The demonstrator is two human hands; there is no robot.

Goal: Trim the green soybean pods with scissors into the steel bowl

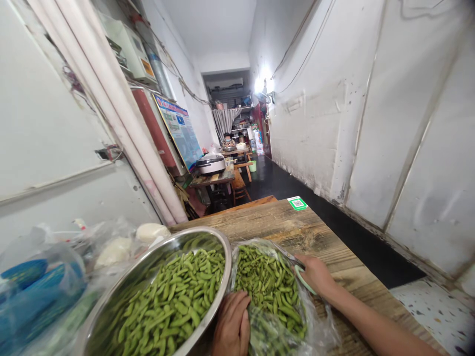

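Observation:
Scissors (304,281) with pale green handles are in my right hand (319,274), its fingers wrapped round them; the blades lie along the far right edge of a clear plastic bag (280,332). The bag is spread open and full of green edamame pods (269,279), some with bits of stem. My left hand (232,324) rests between the bag and a large steel bowl (227,247), fingers extended and close together at the bag's near left side. Inside the bowl lies a broad heap of edamame pods (178,296).
Plastic bags (107,242) and a blue basket or container (37,291) crowd the left side. The wooden table (297,230) bears a green QR sticker (297,203). Beyond stand a rice cooker (210,163), wooden stools, and a person (228,140) seated at a far table.

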